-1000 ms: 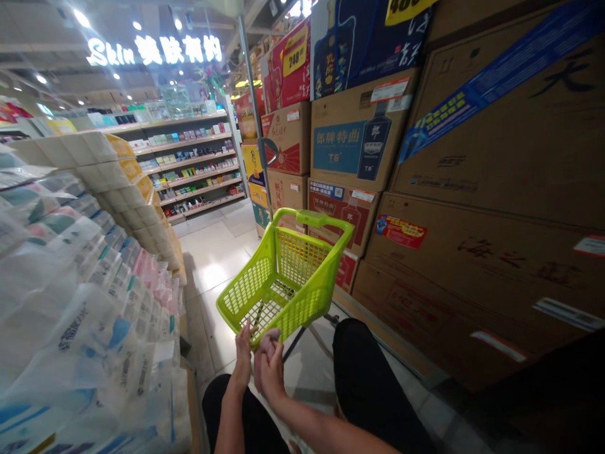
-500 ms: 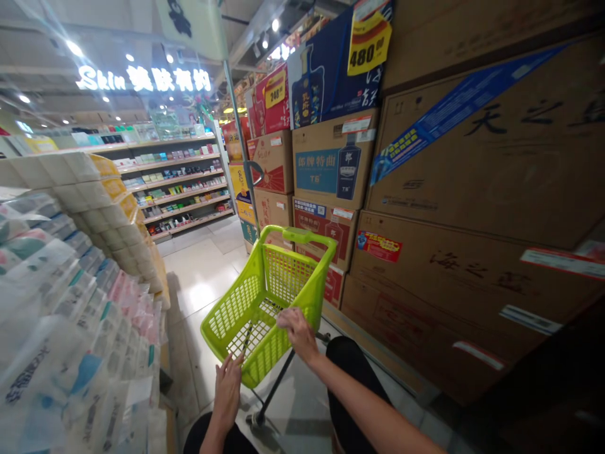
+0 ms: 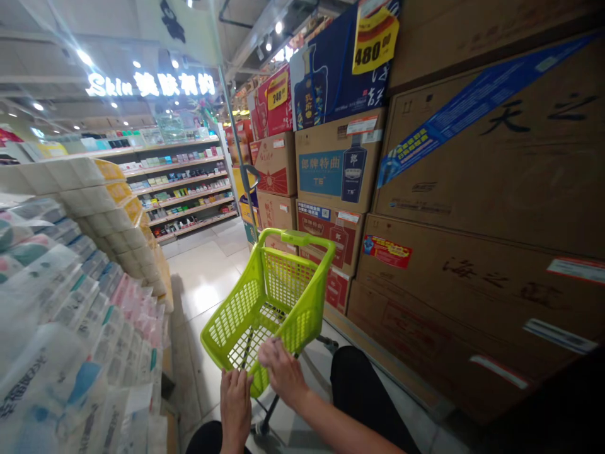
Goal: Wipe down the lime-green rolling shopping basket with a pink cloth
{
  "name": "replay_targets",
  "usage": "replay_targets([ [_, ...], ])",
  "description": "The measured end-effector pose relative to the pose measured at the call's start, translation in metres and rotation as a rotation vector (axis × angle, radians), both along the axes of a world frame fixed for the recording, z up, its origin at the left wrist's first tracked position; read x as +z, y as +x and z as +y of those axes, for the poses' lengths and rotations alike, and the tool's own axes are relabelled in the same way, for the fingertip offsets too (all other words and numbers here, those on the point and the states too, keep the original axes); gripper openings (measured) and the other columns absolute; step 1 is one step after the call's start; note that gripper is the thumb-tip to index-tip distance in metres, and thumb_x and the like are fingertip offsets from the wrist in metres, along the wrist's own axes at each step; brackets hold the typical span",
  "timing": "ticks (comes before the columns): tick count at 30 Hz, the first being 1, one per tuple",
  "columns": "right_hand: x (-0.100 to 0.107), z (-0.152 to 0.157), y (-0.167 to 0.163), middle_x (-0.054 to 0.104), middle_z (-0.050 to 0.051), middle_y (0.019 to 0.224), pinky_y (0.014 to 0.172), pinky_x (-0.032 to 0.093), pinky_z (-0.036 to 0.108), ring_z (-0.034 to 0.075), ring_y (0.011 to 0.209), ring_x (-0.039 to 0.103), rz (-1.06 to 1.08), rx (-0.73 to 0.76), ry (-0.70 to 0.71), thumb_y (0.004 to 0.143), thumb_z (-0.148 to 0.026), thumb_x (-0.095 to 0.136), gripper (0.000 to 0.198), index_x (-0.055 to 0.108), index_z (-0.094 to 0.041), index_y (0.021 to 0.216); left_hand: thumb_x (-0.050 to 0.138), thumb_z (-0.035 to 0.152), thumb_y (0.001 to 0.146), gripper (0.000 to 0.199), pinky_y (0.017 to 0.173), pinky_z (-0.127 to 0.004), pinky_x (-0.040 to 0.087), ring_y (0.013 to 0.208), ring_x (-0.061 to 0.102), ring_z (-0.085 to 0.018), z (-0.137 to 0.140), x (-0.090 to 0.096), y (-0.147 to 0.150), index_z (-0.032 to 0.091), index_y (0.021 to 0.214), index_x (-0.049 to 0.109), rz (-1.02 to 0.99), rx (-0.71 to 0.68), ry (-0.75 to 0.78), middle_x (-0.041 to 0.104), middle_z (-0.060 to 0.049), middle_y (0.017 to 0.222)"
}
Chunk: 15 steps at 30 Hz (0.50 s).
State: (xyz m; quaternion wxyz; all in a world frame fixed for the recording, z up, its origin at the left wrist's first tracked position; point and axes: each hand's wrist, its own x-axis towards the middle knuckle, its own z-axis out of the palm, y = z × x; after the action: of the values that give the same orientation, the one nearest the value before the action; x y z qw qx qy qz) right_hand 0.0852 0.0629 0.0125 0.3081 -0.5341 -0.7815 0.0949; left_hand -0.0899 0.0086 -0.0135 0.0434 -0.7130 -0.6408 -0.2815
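Head view: two hands [image 3: 236, 398] [image 3: 287, 375], one green cart [image 3: 302, 329]

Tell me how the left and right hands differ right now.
The left hand has its fingers at the near rim of the lime-green shopping cart; the right hand holds a crumpled pinkish cloth by the cart's side rim. The left hand's fingers lie side by side; the right hand's are bunched around the cloth. Both are bare.
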Motion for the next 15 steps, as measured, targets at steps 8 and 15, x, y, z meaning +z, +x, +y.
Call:
replay_targets([
  [8,0.083,0.077,0.083,0.062,0.004,0.102,0.073,0.045,0.024,0.017,0.093,0.06,-0.198,-0.138,-0.179,0.092,-0.02,0.045,0.022,0.067,-0.024,0.09,0.04,0.024,0.097,0.024,0.111,-0.045,0.033,0.09,0.055,-0.019,-0.011,0.019,0.008,0.023,0.082,0.059,0.128,0.065,0.037,0.059,0.001,0.082],
  [15,0.075,0.072,0.068,0.052,0.012,0.122,0.082,0.046,0.027,0.02,0.106,0.053,-0.113,-0.333,-0.093,0.094,-0.014,0.039,0.024,0.062,-0.017,0.099,0.04,0.024,0.097,0.025,0.11,-0.046,0.032,0.09,0.054,-0.019,-0.008,0.007,0.056,0.022,0.082,0.06,0.084,0.13,0.099,0.059,-0.001,0.081],
])
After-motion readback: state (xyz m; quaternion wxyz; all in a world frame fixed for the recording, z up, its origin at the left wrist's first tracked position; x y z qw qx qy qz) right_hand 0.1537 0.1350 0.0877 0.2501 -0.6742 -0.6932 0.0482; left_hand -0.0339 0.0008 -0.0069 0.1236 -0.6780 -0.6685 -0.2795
